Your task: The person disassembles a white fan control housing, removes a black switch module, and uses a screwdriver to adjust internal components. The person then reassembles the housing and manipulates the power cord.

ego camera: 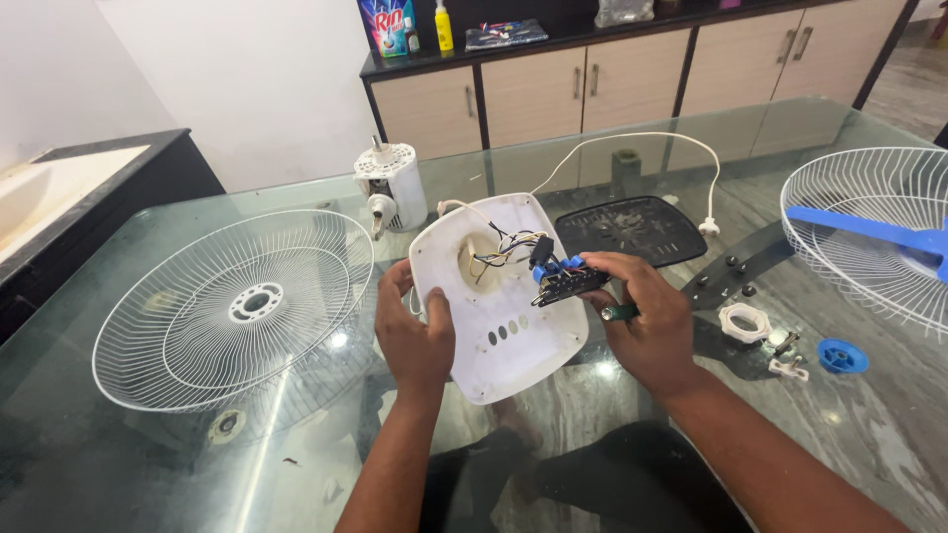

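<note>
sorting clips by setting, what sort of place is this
Probably a room in a home, not a workshop: a glass-topped table, wooden cabinets with a detergent pack on top, and a sink at the left.

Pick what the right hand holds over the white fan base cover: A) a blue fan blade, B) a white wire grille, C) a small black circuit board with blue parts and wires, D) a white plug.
C: the right hand pinches a small black circuit board with blue parts, its wires running into the white base cover that the left hand steadies.
</note>
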